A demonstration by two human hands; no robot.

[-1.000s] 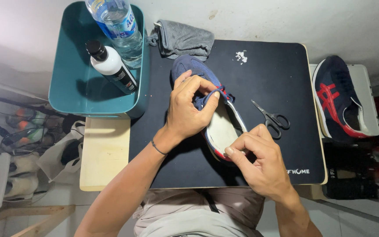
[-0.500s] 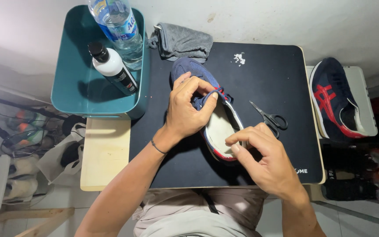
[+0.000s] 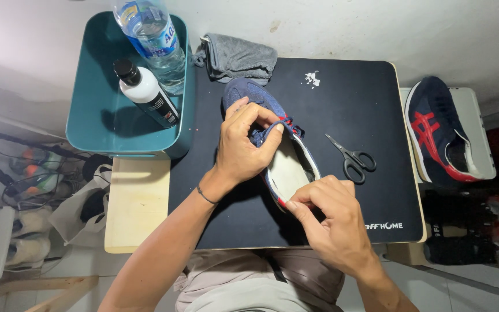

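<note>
Navy sneaker (image 3: pixel 261 101) lies on black mat (image 3: pixel 347 98) beneath both hands.

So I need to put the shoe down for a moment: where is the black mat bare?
Bare black mat lies between the grey cloth and the mat's right edge, beyond the black-handled scissors. Another patch lies right of the right hand. It is crowded mid-mat, where both hands hold the navy sneaker.
</note>
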